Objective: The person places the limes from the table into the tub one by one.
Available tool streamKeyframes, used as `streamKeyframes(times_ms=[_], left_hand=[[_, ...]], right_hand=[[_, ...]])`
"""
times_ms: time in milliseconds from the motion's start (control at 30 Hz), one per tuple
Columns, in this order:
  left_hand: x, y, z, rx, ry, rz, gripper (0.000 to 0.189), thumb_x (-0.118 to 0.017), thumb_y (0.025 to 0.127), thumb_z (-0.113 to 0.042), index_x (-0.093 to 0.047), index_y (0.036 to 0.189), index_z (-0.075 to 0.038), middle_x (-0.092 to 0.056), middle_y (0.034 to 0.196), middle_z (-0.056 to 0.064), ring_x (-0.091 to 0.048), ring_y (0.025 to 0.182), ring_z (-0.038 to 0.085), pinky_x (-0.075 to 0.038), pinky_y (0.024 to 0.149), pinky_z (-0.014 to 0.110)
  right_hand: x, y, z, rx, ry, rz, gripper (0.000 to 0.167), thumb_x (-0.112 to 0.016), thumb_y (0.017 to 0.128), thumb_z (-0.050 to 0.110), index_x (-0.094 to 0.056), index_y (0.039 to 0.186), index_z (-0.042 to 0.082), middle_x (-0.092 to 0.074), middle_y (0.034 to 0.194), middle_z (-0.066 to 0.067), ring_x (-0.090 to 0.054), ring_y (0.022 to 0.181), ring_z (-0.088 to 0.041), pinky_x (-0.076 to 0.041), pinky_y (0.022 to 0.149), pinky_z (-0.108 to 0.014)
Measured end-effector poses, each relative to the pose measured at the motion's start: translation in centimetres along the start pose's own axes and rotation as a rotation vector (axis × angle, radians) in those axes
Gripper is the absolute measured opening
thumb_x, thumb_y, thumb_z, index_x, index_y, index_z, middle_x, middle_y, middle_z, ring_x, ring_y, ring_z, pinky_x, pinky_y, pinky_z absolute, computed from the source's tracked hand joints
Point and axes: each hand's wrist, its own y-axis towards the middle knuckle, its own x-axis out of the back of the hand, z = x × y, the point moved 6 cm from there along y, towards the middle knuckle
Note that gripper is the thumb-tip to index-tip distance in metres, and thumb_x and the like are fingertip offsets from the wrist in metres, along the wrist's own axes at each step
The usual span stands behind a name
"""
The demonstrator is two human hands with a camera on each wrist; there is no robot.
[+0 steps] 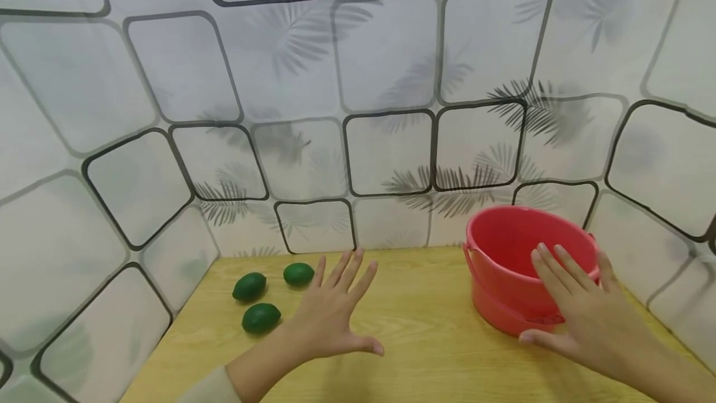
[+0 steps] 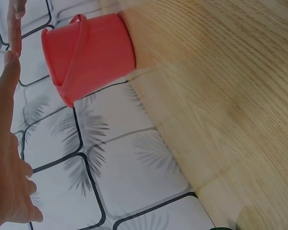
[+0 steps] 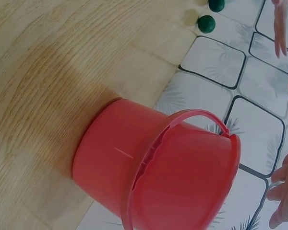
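Observation:
Both hands hover over the wooden table with fingers straight and spread, holding nothing. My left hand (image 1: 329, 316) is just right of three dark green limes, one lime (image 1: 249, 287) at the left, another lime (image 1: 299, 274) behind and a third lime (image 1: 261, 318) in front. In front of the red bucket (image 1: 498, 300) my right hand (image 1: 595, 322) overlaps its right side in the head view. The bucket stands upright, its handle (image 3: 149, 158) hanging down along the near side in the right wrist view.
The wooden table (image 1: 414, 310) meets a wall (image 1: 386, 154) covered with a pattern of rounded squares and grey leaves. That covering wraps round the left, back and right sides. The bucket is close to the back right corner.

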Motion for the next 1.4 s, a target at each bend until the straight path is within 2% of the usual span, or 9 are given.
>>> streamKeyframes(times_ms=[167, 367, 500, 733, 933, 1200, 1400], left_hand=[[0.0, 0.3, -0.3, -0.010, 0.030, -0.014, 0.119, -0.053, 0.065, -0.084, -0.012, 0.153, -0.015, -0.013, 0.157, 0.015, -0.016, 0.143, 0.032, -0.023, 0.106, 0.064], [-0.1, 0.8, -0.6, -0.028, 0.037, -0.029, 0.119, -0.049, 0.066, -0.086, -0.009, 0.153, -0.016, -0.013, 0.157, 0.015, -0.016, 0.144, 0.031, -0.025, 0.106, 0.063], [-0.1, 1.2, -0.7, -0.040, 0.031, -0.027, 0.119, -0.049, 0.066, -0.085, -0.007, 0.153, -0.017, -0.012, 0.157, 0.014, -0.014, 0.144, 0.031, -0.024, 0.107, 0.063], [-0.1, 1.7, -0.9, -0.032, 0.011, -0.005, 0.120, -0.058, 0.064, -0.081, -0.010, 0.153, -0.017, -0.012, 0.157, 0.014, -0.014, 0.144, 0.032, -0.024, 0.106, 0.064], [-0.4, 1.9, -1.3, -0.021, -0.037, 0.036, 0.119, -0.058, 0.067, -0.080, -0.006, 0.153, -0.017, -0.009, 0.158, 0.013, -0.010, 0.145, 0.030, -0.019, 0.108, 0.064], [-0.3, 2.4, -1.6, -0.011, -0.051, 0.014, 0.118, -0.059, 0.066, -0.079, -0.009, 0.153, -0.017, -0.012, 0.157, 0.013, -0.012, 0.144, 0.030, -0.020, 0.109, 0.062], [-0.2, 2.8, -2.1, -0.010, -0.081, 0.046, 0.118, -0.059, 0.067, -0.078, -0.003, 0.153, -0.019, -0.006, 0.158, 0.013, -0.009, 0.145, 0.029, -0.018, 0.109, 0.062]], right_hand=[[-0.2, -0.3, -0.2, -0.018, -0.006, 0.016, 0.110, -0.044, 0.074, 0.081, -0.021, 0.150, 0.006, -0.029, 0.152, -0.018, -0.001, 0.146, -0.023, 0.005, 0.112, -0.060], [-0.2, -0.4, -0.6, -0.043, -0.023, 0.052, 0.113, -0.055, 0.070, 0.078, -0.021, 0.150, 0.006, -0.028, 0.152, -0.018, -0.004, 0.146, -0.028, 0.008, 0.111, -0.059], [-0.1, -0.5, -0.8, -0.051, -0.018, 0.056, 0.115, -0.058, 0.069, 0.076, -0.018, 0.151, 0.007, -0.029, 0.152, -0.018, -0.003, 0.146, -0.028, 0.009, 0.111, -0.060], [-0.3, -0.4, -0.8, -0.066, -0.017, 0.073, 0.114, -0.060, 0.068, 0.075, -0.021, 0.150, 0.006, -0.033, 0.149, -0.019, -0.005, 0.146, -0.030, 0.009, 0.111, -0.060], [-0.3, -0.5, -0.9, -0.075, -0.019, 0.077, 0.114, -0.060, 0.068, 0.075, -0.020, 0.151, 0.007, -0.032, 0.150, -0.019, -0.005, 0.146, -0.029, 0.009, 0.110, -0.060], [-0.3, -0.8, -1.1, -0.083, -0.006, 0.078, 0.112, -0.061, 0.069, 0.074, -0.026, 0.149, 0.003, -0.031, 0.151, -0.018, -0.001, 0.146, -0.026, 0.010, 0.111, -0.060], [-0.3, -1.0, -1.3, -0.106, -0.007, 0.096, 0.112, -0.062, 0.069, 0.073, -0.026, 0.148, 0.003, -0.030, 0.151, -0.019, 0.001, 0.146, -0.024, 0.011, 0.110, -0.060]])
